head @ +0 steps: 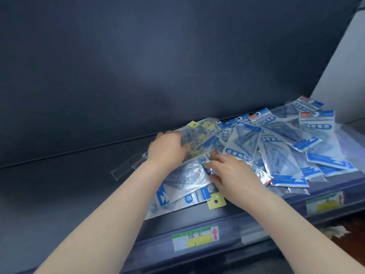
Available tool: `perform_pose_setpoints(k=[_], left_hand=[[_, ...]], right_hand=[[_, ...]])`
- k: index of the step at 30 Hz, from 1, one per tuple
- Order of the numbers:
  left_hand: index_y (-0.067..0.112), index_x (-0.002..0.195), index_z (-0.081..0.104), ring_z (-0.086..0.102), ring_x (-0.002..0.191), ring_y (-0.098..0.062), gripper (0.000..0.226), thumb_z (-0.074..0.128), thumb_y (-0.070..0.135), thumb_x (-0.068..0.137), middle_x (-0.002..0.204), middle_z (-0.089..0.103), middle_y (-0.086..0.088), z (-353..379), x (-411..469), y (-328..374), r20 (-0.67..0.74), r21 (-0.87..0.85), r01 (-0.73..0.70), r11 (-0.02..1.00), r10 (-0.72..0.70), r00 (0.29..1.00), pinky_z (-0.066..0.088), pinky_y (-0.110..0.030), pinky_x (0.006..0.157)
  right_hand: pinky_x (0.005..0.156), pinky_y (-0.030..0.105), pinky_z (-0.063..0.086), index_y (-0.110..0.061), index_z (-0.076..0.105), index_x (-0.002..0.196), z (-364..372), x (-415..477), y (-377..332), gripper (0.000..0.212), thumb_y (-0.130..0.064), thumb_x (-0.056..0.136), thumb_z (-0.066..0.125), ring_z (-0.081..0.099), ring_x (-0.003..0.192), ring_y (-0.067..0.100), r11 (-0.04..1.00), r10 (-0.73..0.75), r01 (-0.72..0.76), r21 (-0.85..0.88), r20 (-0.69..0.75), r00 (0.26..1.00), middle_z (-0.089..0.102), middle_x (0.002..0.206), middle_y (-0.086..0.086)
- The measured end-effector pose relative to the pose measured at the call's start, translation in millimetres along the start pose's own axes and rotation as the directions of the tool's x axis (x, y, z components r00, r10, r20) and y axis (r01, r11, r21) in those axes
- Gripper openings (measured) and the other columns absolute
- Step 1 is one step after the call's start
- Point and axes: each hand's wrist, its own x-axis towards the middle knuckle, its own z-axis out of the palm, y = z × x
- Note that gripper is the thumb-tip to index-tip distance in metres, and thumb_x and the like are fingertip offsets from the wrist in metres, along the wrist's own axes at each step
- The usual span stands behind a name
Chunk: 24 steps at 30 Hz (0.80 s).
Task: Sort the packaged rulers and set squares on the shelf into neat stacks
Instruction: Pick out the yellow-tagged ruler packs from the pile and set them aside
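Observation:
A loose heap of blue-and-white set square packets covers the right half of the dark shelf. My left hand lies on packets with yellow headers at the back of the heap, fingers curled over them. My right hand pinches the top edge of a blue-and-white packet at the front of the heap. Under it lie more packets, one with a yellow hang tab. A clear ruler sticks out to the left of the heap.
The shelf's front rail carries a green-and-yellow price label with a red arrow and a second label further right. A dark back panel rises behind the shelf. A pale wall stands at the right.

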Motion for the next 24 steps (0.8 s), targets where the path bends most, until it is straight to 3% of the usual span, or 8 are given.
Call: perform_pose_setpoints(k=[5,11,14,18,20,22,24], left_hand=[[0.016,0.125,0.055,0.048,0.118,-0.031,0.044,0.055,0.047,0.093,0.125,0.053,-0.01,14.4,25.5,18.2,0.051,0.107,0.014,0.994,-0.02,0.998,0.045,-0.04,0.089],[0.019,0.113,0.059,0.061,0.1,-0.026,0.034,0.059,0.043,0.089,0.113,0.064,-0.003,6.4,11.3,-13.6,0.042,0.161,0.143,0.977,-0.151,0.988,0.046,-0.032,0.074],[0.02,0.1,0.056,0.059,0.088,-0.025,0.029,0.059,0.046,0.087,0.104,0.065,-0.002,0.9,2.4,-28.9,0.033,0.248,0.17,0.954,-0.184,0.982,0.043,-0.031,0.068],[0.017,0.106,0.055,0.058,0.102,-0.027,0.024,0.057,0.034,0.088,0.112,0.063,-0.005,-7.2,-5.0,-41.1,0.032,0.319,0.2,0.927,-0.221,0.975,0.043,-0.031,0.072],[0.015,0.114,0.055,0.054,0.109,-0.029,0.031,0.059,0.03,0.087,0.116,0.059,-0.007,-8.6,-4.9,-37.7,-0.029,0.299,0.149,0.942,-0.147,0.989,0.045,-0.035,0.077],[0.019,0.12,0.057,0.053,0.11,-0.028,0.034,0.061,0.03,0.088,0.116,0.058,-0.005,-8.0,-3.2,-27.4,-0.075,0.13,0.027,0.991,-0.017,0.997,0.047,-0.037,0.081],[0.027,0.119,0.061,0.053,0.11,-0.025,0.031,0.063,0.031,0.088,0.115,0.06,0.001,-4.8,-1.0,-14.5,-0.022,-0.062,-0.137,0.989,0.136,0.99,0.048,-0.037,0.085]], right_hand=[[0.086,0.035,0.043,-0.029,0.062,0.111,-9.2,-8.3,24.6,0.023,-0.027,0.089,0.055,0.053,0.115,0.021,0.997,0.034,-0.034,-0.064,0.005,0.999,0.057,0.121,-0.009],[0.073,0.032,0.028,-0.023,0.056,0.109,-19.7,-1.9,29.9,0.023,-0.015,0.089,0.049,0.057,0.103,0.024,0.965,0.146,-0.156,-0.21,-0.062,0.987,0.061,0.11,-0.003],[0.086,0.035,0.038,-0.024,0.055,0.125,-13.5,9.9,12.8,0.032,-0.027,0.094,0.049,0.054,0.114,0.023,0.997,0.008,-0.015,-0.074,-0.09,0.996,0.06,0.123,-0.002],[0.101,0.037,0.035,-0.029,0.05,0.134,-1.3,15.9,0.8,0.042,-0.04,0.093,0.048,0.038,0.133,0.016,0.997,-0.07,0.071,-0.03,0.042,0.997,0.045,0.143,-0.009],[0.096,0.037,0.039,-0.03,0.052,0.13,0.4,14.6,8.5,0.039,-0.041,0.093,0.044,0.041,0.13,0.017,0.996,-0.001,0.001,-0.09,0.0,1.0,0.048,0.138,-0.008],[0.087,0.036,0.043,-0.028,0.054,0.127,-0.7,14.8,23.5,0.037,-0.04,0.094,0.04,0.044,0.125,0.019,0.977,0.133,-0.14,-0.162,-0.057,0.99,0.053,0.132,-0.005],[0.083,0.037,0.044,-0.024,0.051,0.129,-4.1,16.1,38.7,0.04,-0.039,0.095,0.039,0.044,0.124,0.023,0.931,0.288,-0.301,-0.206,-0.09,0.953,0.054,0.129,0.0]])
